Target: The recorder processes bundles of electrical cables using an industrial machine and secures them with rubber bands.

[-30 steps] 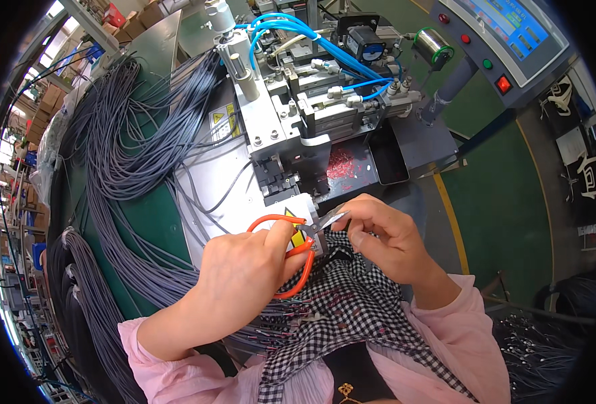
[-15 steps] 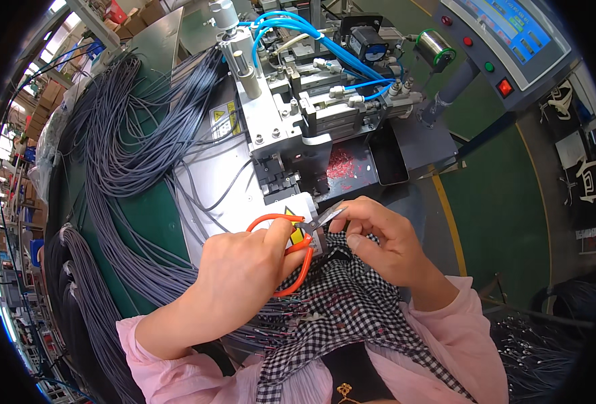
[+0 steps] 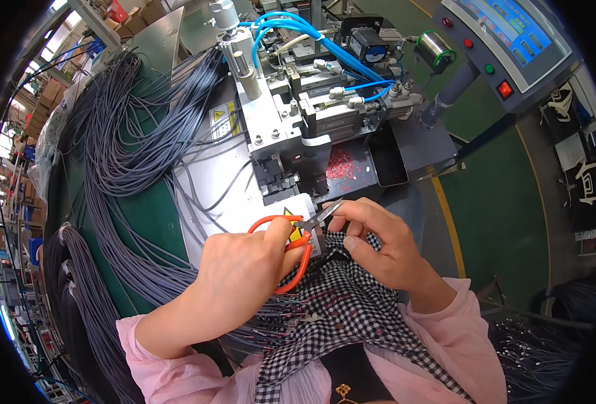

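While the left hand [image 3: 234,269] is curled shut through the loops of the orange-handled scissors [image 3: 291,246], the short metal blades poke out to the right, pretty much meeting the right hand [image 3: 378,246]. That hand's fingers are pinched closed on something tiny at the blade tips, can't tell what, probably to steady it for a snip. All of this sits near the body, over the black-and-white checked cloth [image 3: 352,316]. Just beyond is the grey metal machine with blue hoses [image 3: 311,114], so not much room forward. Big bundles of grey cable [image 3: 116,168] crowd the left; the right side over the green floor [image 3: 506,215] looks more open.
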The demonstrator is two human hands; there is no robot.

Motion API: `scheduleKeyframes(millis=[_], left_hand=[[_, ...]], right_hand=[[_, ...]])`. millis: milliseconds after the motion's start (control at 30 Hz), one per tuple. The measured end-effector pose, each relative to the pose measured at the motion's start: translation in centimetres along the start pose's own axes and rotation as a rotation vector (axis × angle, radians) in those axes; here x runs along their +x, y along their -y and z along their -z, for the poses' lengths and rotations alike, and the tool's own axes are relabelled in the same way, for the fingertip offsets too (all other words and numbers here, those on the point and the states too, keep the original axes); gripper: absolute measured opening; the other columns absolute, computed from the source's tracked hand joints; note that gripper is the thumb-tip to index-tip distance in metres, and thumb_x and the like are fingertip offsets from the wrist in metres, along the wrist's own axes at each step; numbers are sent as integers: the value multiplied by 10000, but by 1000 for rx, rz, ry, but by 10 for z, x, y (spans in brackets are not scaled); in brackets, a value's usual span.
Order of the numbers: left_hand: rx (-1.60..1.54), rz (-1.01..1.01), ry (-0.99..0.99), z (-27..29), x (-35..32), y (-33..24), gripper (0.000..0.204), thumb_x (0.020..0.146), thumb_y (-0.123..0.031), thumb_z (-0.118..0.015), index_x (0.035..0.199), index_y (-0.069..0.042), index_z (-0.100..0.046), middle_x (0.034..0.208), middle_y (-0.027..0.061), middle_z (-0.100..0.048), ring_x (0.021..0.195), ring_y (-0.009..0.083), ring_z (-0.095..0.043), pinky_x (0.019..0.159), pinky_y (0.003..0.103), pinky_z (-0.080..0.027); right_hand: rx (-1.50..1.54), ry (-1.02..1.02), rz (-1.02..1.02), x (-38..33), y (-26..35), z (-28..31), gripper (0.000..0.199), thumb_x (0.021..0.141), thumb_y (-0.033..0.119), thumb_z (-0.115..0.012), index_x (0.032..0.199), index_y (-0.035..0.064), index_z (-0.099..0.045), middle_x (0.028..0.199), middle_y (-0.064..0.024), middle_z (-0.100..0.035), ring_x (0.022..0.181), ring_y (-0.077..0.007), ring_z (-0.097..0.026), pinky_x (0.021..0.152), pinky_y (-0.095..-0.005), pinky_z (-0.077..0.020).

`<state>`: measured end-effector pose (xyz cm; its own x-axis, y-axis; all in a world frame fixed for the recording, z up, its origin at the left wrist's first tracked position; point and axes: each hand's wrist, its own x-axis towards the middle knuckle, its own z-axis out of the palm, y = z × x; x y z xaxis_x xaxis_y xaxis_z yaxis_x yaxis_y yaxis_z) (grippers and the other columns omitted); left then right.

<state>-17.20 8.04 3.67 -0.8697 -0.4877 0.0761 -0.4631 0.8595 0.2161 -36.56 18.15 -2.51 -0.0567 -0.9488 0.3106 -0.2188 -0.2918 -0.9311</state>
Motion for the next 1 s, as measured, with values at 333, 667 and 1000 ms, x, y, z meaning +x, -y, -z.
scheduleKeyframes(millis=[333, 667, 1000], left_hand=[[-140, -91, 26, 1, -1, -3, 302, 831, -345, -659, 832, -67, -540, 506, 47, -527, 436, 229, -566, 388, 340, -406], [-247, -95, 46, -1, 1, -6, 362, 740, -335, -748, 880, -51, -573, 561, 62, -554, 478, 248, -575, 433, 348, -432], [-537, -211, -220, -29, -9, 3, 309, 796, -148, -674, 1072, -30, -600, 847, 120, -622, 780, 287, -620, 677, 367, -504]], right_hand=[[-91, -58, 67, 4, 1, 0, 551, 760, -86, -539, 1292, 54, -518, 951, -75, -577, 581, -81, -451, 545, -223, -403], [-56, -49, 43, -1, 1, -1, 527, 777, -75, -541, 1286, 62, -525, 955, -62, -586, 612, -67, -466, 572, -218, -412], [-282, -413, -70, -5, -34, 57, 275, 994, 211, -439, 902, 10, -602, 907, -70, -614, 770, -134, -565, 669, -280, -458]])
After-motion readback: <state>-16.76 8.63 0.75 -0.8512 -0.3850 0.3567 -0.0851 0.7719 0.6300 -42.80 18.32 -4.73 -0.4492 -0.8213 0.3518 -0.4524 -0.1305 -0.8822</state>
